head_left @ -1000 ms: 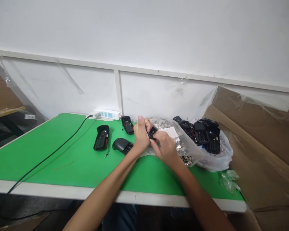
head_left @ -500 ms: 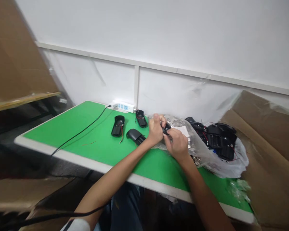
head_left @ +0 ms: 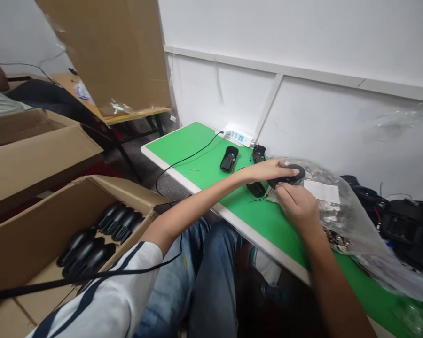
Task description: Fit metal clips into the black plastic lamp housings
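Both hands are on a black plastic housing (head_left: 281,181) with a rounded, curved shell. My left hand (head_left: 268,170) grips it from the left, thumb stretched along its top. The fingers of my right hand (head_left: 298,203) are curled closed at its near edge. Just left of it, another black housing (head_left: 256,189) lies on the green table, partly under my left forearm. Two more stand farther back: an open black housing with a red wire (head_left: 229,159) and a second open housing (head_left: 259,154). A clear plastic bag of small metal pieces (head_left: 329,217) lies beneath and beside my hands.
A pile of black housings (head_left: 405,225) is at the right. A white power strip (head_left: 238,137) with a black cable (head_left: 190,159) sits by the wall. On my left, an open cardboard box (head_left: 31,234) holds several black housings (head_left: 90,256). Part of another person (head_left: 3,101) shows at far left.
My view has swung left, bringing the cardboard boxes into sight. The housing in my hands has turned to show more of its rounded shell, and my left thumb now lies along it.
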`<state>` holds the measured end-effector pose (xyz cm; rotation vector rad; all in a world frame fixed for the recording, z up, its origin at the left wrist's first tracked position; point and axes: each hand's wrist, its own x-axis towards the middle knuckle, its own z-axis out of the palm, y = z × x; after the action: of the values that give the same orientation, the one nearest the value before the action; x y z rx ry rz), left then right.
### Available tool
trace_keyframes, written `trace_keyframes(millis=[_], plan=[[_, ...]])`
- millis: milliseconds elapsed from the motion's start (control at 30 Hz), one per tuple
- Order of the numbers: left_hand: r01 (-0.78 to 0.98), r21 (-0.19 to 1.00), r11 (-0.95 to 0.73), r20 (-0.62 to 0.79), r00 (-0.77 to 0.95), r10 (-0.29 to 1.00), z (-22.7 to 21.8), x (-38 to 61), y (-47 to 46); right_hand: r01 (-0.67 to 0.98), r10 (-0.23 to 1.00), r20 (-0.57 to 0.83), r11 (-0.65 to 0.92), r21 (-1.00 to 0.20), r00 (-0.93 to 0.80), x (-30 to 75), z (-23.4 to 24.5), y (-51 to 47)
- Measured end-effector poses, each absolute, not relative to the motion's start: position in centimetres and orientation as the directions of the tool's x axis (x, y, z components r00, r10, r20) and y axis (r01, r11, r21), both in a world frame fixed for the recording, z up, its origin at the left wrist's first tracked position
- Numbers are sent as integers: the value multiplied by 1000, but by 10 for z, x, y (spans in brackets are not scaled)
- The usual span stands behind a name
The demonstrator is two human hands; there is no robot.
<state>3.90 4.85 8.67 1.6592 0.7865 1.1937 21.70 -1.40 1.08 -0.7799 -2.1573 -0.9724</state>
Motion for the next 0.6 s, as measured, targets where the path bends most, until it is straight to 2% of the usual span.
trace_keyframes(millis=[67,100,133,233,300,400,500,600], plan=[[49,943,-329,256,524,812,87,30,43,674,237,725,622,398,-646,206,5,-14],[86,945,-316,210,584,784,85,27,40,647,218,726,660,383,-652,201,3,-14],[109,943,-315,201,566,799,81,24,38,621,195,732,691,370,-653,195,1,-15],[121,944,-306,240,384,892,64,7,32,580,138,762,737,348,-633,186,-2,-19],[85,952,-295,268,240,933,54,-19,25,607,149,786,725,325,-600,188,-1,-21],[76,950,-304,294,124,948,49,-89,0,687,194,836,677,264,-513,197,1,-20],[139,921,-364,382,-140,914,49,-188,-47,731,213,869,647,216,-446,206,-2,-14],[176,967,-186,238,-341,909,35,-282,-114,767,270,874,621,162,-403,211,-9,-7]])
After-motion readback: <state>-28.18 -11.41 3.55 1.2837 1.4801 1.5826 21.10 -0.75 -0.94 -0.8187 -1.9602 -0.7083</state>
